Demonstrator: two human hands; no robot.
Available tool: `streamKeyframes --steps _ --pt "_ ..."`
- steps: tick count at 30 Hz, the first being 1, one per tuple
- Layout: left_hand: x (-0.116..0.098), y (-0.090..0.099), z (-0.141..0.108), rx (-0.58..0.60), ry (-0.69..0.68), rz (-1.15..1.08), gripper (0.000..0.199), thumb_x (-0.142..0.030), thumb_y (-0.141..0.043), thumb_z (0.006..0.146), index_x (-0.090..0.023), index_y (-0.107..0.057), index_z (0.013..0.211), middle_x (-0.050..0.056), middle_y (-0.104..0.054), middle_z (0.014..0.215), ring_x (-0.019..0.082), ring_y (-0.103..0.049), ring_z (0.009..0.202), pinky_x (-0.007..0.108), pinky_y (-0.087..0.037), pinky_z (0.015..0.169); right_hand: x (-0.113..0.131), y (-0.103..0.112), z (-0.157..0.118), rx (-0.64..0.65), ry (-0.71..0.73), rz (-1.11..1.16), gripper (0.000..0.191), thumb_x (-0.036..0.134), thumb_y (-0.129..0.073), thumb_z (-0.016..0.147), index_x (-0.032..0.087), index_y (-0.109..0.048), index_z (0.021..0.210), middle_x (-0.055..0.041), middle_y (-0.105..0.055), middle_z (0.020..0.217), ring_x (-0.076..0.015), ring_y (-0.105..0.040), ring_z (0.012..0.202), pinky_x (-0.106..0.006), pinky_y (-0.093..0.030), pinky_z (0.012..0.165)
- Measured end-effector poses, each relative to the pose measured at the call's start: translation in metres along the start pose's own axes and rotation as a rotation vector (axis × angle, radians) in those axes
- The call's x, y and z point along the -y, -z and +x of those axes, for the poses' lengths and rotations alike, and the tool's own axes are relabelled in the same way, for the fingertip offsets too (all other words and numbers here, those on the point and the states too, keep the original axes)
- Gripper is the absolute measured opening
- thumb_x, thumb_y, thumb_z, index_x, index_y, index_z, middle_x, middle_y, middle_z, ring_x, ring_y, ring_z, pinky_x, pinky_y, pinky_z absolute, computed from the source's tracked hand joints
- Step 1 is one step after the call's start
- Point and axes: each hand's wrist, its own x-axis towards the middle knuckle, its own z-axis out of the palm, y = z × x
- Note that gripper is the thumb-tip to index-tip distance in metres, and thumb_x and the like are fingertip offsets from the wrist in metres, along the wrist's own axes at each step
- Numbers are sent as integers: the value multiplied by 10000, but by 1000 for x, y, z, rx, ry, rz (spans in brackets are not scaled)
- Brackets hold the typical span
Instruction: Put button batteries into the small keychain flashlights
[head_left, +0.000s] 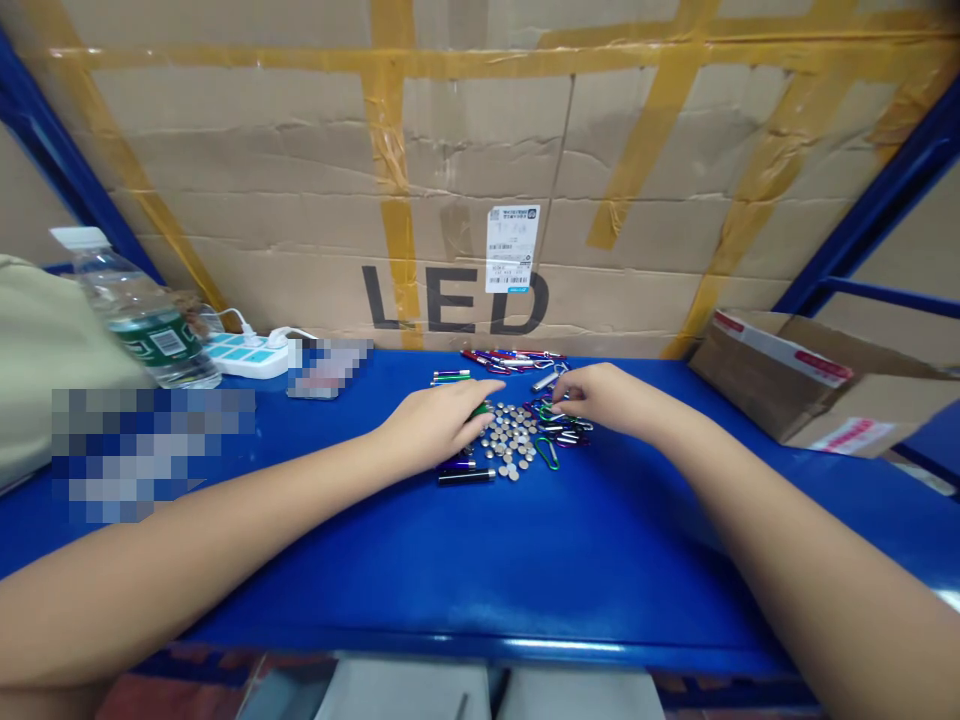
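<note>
Left hand (431, 425) half-curled on button cells (510, 437); right hand (611, 397) on carabiners (547, 452).

Big brown cardboard wall (465, 150) at 12 o'clock, all wrinkly, with wide yellow tape (386, 130) going up and across. Big dark letters LED (454, 305) low down on it, and a small white label (512, 248) just above them. Blue metal posts (877, 200) at 2 o'clock. Shiny blue shelf top (637, 560) at 6 o'clock. Open cardboard box (780, 385) at 3 o'clock. Bright, soft light all over.

free: blue shelf (600, 560) nearest hands (431, 425) | blocked: button-cell pile (510, 437) between them (carabiner clips (547, 453) beside it)
</note>
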Motion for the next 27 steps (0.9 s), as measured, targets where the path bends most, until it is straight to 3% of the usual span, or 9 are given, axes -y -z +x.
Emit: streamKeyframes --steps 2,6,10,13,18,23,27 --pt "-2 -2 0 -55 -5 -76 391 -349 -480 930 -227 -472 1300 60 -652 1161 206 -629 1054 335 -531 844 -4 0 -2 -53 -54 37 80 231 -602 797 190 -666 774 -40 -693 793 -171 -597 698 -288 -426 638" --pt "2 -12 -2 -216 -39 -197 208 -341 -545 899 -193 -580 1042 35 -680 981 162 -659 878 278 -533 741 -3 2 -7 -97 -58 135 49 220 -632 755 199 -675 768 -42 -697 816 -183 -605 715 -305 -445 656" --pt "10 -20 -8 -326 -177 -243 152 -303 -541 907 -182 -578 991 38 -673 960 141 -641 905 261 -517 793 20 7 -15 -70 42 326 187 360 -574 828 211 -679 873 -30 -682 843 -158 -592 700 -274 -445 614" --pt "12 -21 -9 -383 -246 -255 134 -280 -544 911 -183 -588 991 34 -677 954 127 -625 924 248 -494 832 45 6 -19 -8 136 484 240 405 -534 861 201 -660 863 -1 -639 733 -126 -548 609 -246 -422 549" --pt "13 -22 -8 -373 -293 -257 131 -257 -565 902 -195 -612 1007 12 -695 954 115 -621 886 244 -470 839 67 -3 -18 -23 141 556 192 336 -530 864 182 -646 860 -3 -625 725 -116 -538 611 -242 -416 569" --pt "12 -25 -7 -396 -205 -259 138 -288 -621 863 -181 -628 950 19 -702 889 142 -641 865 254 -486 797 64 -12 -15 -5 111 576 129 302 -560 824 185 -613 836 16 -594 659 -111 -515 568 -235 -393 525" --pt "10 -23 -6 -414 -215 -281 153 -311 -624 860 -174 -630 929 33 -700 889 141 -648 850 246 -498 777 60 -15 -13 -14 104 617 49 231 -550 791 192 -572 810 29 -582 635 -108 -520 563 -229 -407 531"
